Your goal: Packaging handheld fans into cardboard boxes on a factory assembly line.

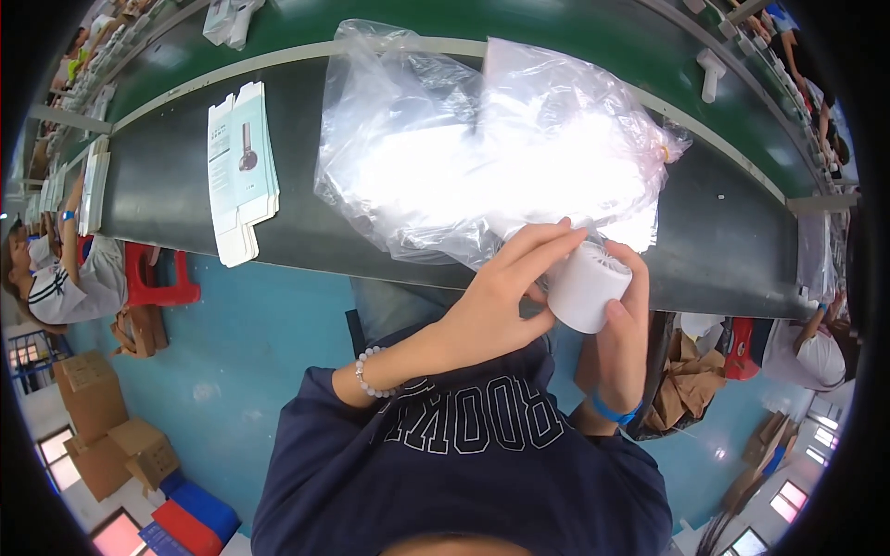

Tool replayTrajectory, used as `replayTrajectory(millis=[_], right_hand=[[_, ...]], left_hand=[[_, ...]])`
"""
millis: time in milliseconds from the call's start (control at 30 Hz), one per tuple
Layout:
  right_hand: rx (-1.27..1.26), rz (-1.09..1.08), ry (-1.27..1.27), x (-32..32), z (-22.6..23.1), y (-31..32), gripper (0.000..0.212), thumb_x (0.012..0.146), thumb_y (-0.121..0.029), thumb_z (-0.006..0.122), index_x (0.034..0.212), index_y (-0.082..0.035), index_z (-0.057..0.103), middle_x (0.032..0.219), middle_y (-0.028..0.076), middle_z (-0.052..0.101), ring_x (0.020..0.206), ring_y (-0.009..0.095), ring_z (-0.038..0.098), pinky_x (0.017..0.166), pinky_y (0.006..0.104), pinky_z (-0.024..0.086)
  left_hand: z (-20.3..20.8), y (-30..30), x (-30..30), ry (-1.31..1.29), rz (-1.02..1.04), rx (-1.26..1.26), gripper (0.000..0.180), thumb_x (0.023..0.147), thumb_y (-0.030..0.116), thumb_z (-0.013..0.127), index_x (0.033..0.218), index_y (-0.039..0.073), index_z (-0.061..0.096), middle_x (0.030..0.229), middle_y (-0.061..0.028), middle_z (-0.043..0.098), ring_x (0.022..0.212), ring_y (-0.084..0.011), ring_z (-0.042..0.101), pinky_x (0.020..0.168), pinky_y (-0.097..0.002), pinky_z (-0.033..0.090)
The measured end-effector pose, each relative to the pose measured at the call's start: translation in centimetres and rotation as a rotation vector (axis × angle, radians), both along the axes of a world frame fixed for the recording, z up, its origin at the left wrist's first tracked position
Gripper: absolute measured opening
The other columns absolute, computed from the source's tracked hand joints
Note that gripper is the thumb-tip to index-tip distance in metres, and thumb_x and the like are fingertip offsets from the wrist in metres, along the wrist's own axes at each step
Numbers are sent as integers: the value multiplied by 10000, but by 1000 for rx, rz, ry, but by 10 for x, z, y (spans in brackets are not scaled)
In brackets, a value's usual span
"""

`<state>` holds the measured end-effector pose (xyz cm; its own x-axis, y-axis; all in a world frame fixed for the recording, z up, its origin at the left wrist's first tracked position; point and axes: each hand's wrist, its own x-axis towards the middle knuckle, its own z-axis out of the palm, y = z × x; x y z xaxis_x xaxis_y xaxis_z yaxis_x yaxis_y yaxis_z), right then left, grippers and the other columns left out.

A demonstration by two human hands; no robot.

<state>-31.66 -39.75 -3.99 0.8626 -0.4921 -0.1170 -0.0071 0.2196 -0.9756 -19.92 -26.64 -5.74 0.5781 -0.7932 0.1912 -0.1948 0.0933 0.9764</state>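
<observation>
A white cylindrical device (582, 295) with dark slots in its upper end is held between my two hands over the bench's near edge. My right hand (630, 320) is closed around its right side, thumb on the front and fingers behind. From the left, my left hand (501, 292) reaches over it, fingertips at its top rim and thumb near its lower left side. Just beyond my hands lie large clear plastic bags (399, 176) with bright white contents. A flat printed carton (243, 176) lies farther left on the bench.
The dark bench (158, 195) runs along a green conveyor (306, 28). On the conveyor lie a white handled device (711, 74) and a bagged item (232, 20). A red stool (158, 278) and cardboard boxes (93, 398) are at left; brown paper (686, 385) fills a bin at right. Other people sit at both sides.
</observation>
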Motion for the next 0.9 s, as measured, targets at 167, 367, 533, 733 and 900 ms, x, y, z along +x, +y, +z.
replayTrajectory(millis=[167,367,533,733,900], right_hand=[[-60,109,37,-7,12,-12,607,829,-108,559,1372,37,332,1312,146,454,1214,206,444,1026,323,326],[-330,-9,-1,7,16,-8,586,711,-62,722,1252,42,521,1138,102,539,1084,190,499,967,324,365],[-844,-97,-43,28,17,8,668,632,-133,806,1233,23,561,986,84,537,929,191,514,856,312,401],[-1228,-170,-133,54,23,8,810,737,-260,789,1382,11,382,1091,129,559,1059,257,540,925,346,393],[-389,-57,-47,83,7,19,935,573,-517,863,1233,1,452,1159,148,546,1047,246,558,873,386,462]], left_hand=[[7,8,4,192,-134,-95,716,692,-121,669,1357,40,456,1356,-133,401,1148,-194,510,726,-213,572],[15,5,9,61,-178,-209,635,705,-124,681,1303,4,510,1319,-133,439,1282,-264,434,725,-215,568],[18,-1,12,-311,-43,-285,627,698,-136,661,1296,-14,521,1257,-132,496,1291,-330,432,682,-251,550],[48,11,47,-74,-97,-336,618,699,-95,688,1292,-30,526,1285,-163,465,1145,-255,536,786,-296,523],[54,24,76,-98,-124,-387,628,692,26,771,1273,-36,542,1370,-181,420,1164,-259,503,927,-349,437]])
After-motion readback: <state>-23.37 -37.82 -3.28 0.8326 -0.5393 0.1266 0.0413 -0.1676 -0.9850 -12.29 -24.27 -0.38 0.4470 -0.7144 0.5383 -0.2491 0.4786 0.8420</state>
